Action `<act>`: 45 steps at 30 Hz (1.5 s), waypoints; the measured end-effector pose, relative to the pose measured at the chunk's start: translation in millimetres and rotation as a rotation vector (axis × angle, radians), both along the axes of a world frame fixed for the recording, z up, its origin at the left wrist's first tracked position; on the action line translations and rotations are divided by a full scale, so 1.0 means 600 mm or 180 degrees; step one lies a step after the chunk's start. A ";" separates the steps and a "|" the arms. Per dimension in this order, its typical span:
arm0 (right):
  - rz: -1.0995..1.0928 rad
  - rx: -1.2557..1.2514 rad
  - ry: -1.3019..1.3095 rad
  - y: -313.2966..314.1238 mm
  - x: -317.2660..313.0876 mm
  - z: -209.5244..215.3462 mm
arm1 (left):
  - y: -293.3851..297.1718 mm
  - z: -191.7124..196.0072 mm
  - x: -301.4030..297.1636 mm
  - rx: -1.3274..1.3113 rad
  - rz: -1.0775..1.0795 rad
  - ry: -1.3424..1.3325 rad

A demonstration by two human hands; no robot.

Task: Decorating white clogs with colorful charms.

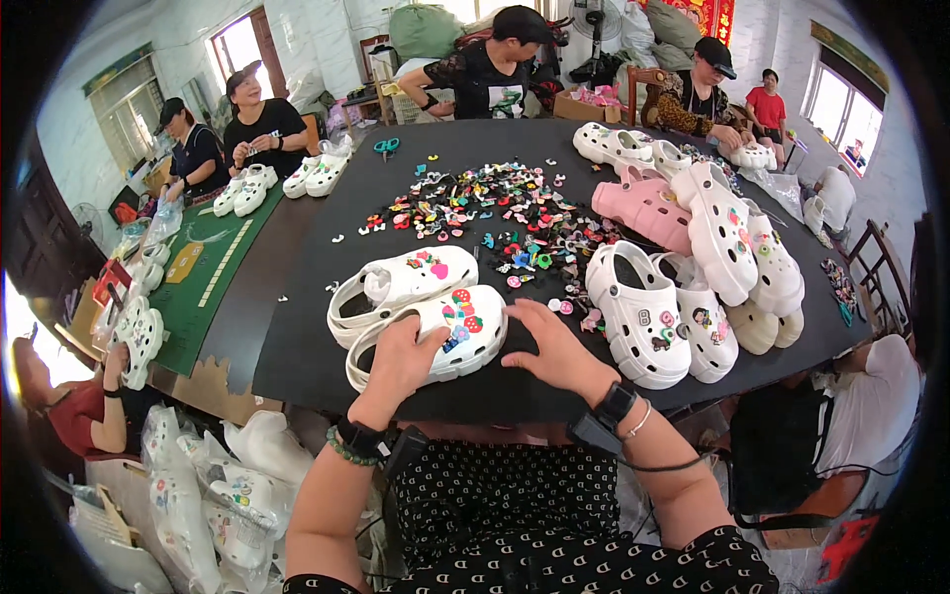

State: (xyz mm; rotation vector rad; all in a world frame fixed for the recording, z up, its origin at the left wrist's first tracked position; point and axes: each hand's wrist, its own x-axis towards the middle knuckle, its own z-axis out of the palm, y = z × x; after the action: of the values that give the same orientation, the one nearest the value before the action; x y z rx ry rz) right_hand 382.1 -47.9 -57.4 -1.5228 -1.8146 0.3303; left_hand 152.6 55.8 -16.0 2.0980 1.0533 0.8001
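Two white clogs lie side by side on the black-topped table, toes to the right. The near clog [467,348] carries strawberry, flower and other charms on its upper. My left hand [398,364] grips it at the foot opening, with some fingertips hidden inside or behind the rim. At its toe my right hand [556,354] is spread, thumb apart from the fingers and nothing in it; whether a fingertip touches the toe I cannot tell. Just behind lies the far clog [404,280], with pink and red charms. Beyond both clogs spreads a heap of small colourful shoe charms [495,203].
Right of my hands stand white clogs with charms [638,332], a pink clog [638,210] and stacked white clogs [720,243]. Blue-green scissors [387,147] lie at the back left. Bagged clogs [242,515] are at lower left. Several people sit around the tables.
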 end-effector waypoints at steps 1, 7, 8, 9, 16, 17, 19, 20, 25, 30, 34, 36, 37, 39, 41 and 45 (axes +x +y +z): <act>-0.0100 -0.0032 -0.0098 -0.007 -0.002 -0.008 | -0.001 0.005 -0.003 0.0073 0.0027 0.0321; -0.0466 -0.0063 -0.0306 -0.038 -0.005 -0.065 | -0.008 0.027 -0.019 0.0269 0.0280 0.0616; -0.0503 0.0037 -0.0440 -0.042 -0.008 -0.069 | -0.003 0.024 -0.027 0.0407 0.0360 0.0306; -0.0547 0.0135 -0.0575 -0.045 -0.010 -0.071 | 0.002 0.025 -0.033 0.0543 0.0433 -0.0006; -0.0566 0.0272 -0.0547 -0.044 -0.016 -0.065 | 0.113 -0.002 -0.047 0.1340 0.0815 0.0021; -0.0597 0.0253 -0.0551 -0.044 -0.016 -0.065 | 0.123 0.000 -0.039 0.0580 0.0825 -0.0012; -0.0544 0.0276 -0.0501 -0.041 -0.018 -0.067 | 0.137 0.008 -0.031 0.0475 0.0837 0.0176; -0.0540 0.0284 -0.0483 -0.041 -0.017 -0.068 | 0.147 0.010 -0.025 0.0333 0.0924 0.0337; -0.0565 0.0237 -0.0541 -0.041 -0.014 -0.067 | 0.164 0.002 -0.021 0.1086 0.0818 0.1039; -0.0355 0.0291 -0.0581 -0.028 0.004 -0.055 | 0.149 -0.007 -0.010 0.1027 0.0778 0.0863; -0.0326 -0.0341 -0.0402 0.053 0.061 -0.026 | 0.147 0.014 -0.001 0.0625 0.0926 0.1213; -0.0796 0.0148 -0.0524 0.098 0.079 -0.007 | 0.148 0.015 0.009 0.0621 0.0971 0.1387; -0.0977 0.0261 -0.0656 0.121 0.090 0.002 | 0.148 0.012 0.013 0.0634 0.1006 0.1353; -0.1241 0.0212 -0.1038 0.166 0.112 0.004 | 0.153 0.005 0.016 0.0673 0.1019 0.1295; -0.1267 0.0134 -0.1263 0.195 0.123 0.007 | 0.162 -0.010 0.011 0.0701 0.1002 0.1107; -0.1204 -0.0104 -0.1466 0.236 0.153 -0.040 | 0.170 -0.039 0.019 0.0780 0.0871 0.0628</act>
State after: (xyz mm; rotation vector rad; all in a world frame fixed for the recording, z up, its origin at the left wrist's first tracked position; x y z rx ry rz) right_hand 473.8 93.6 -81.6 -2.0438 -1.8002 -0.1910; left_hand 163.8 157.5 -39.2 2.3049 1.4342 0.9048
